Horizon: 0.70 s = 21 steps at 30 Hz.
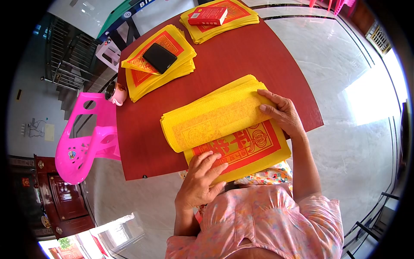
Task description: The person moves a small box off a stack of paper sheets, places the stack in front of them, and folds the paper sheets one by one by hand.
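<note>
A stack of yellow joss paper (pixel 213 114) lies at the table's near side, its top part curled or folded over away from me, with a faint print showing through the back. Below the fold shows a joss paper sheet (pixel 258 142) with a red panel and gold characters. My right hand (pixel 282 113) pinches the right end of the folded paper between thumb and fingers. My left hand (pixel 202 179) rests on the lower left of the printed sheet, fingers extended and slightly bent, holding nothing.
On the dark red table (pixel 228 58) lie two more paper stacks, one under a black phone (pixel 159 58), another under a red box (pixel 208 16). A pink mug (pixel 116 93) stands by the left edge, near a pink plastic chair (pixel 79 151).
</note>
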Tool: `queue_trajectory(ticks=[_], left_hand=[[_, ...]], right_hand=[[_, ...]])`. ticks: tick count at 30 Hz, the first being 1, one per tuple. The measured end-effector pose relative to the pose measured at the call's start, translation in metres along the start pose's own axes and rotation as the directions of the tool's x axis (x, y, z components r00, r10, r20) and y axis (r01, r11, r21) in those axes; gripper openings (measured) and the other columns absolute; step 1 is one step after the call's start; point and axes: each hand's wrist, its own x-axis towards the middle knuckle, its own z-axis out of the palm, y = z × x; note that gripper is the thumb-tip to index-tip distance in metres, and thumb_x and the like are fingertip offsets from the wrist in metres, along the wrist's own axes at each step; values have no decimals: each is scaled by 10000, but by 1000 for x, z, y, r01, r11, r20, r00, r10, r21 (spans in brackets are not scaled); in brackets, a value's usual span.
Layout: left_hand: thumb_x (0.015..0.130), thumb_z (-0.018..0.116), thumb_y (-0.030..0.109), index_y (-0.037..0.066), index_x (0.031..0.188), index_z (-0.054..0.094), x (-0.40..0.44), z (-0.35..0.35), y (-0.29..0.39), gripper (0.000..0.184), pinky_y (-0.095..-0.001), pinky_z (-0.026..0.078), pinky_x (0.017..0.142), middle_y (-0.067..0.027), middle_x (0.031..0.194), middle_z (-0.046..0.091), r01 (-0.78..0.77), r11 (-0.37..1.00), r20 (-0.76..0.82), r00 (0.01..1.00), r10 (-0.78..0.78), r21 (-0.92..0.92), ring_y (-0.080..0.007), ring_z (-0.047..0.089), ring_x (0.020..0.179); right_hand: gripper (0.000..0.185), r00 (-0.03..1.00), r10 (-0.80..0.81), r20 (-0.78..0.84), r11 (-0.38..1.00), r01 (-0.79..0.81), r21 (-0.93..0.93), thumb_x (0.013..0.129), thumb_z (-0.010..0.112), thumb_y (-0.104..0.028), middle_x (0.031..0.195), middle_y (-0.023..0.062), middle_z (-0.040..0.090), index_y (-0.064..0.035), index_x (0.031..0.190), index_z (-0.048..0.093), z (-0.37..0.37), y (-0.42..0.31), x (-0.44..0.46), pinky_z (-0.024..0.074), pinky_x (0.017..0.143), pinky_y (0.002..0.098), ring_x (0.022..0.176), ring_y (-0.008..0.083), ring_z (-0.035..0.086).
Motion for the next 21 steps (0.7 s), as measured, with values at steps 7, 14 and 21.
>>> queue_trajectory(ticks=[7,14,21], left_hand=[[645,775,177,54,1132,645,1,1,3,519,-450,346,1031,-153,1266,533,14,1000,3,1000,-14,15,-343,441,1219],[626,777,179,105,1205,609,5,7,8,607,-454,354,1017,-140,1265,499,7,991,-26,1000,-3,133,-328,439,1193],[629,775,189,132,1221,604,6,9,9,619,-462,355,1012,-148,1257,493,11,986,-22,1000,-7,165,-333,439,1184]], right_hand=[[420,1000,-9,9,1000,9,19,863,679,-194,1064,88,676,-55,1249,594,-1,3,1,532,811,288,908,129,645],[417,1000,-4,4,1000,4,-8,869,675,-195,1055,90,678,-55,1253,591,0,0,0,533,812,288,905,132,648],[417,1000,-4,21,1000,4,-24,870,673,-202,1070,97,675,-58,1253,592,-2,-2,0,535,814,290,909,137,650]])
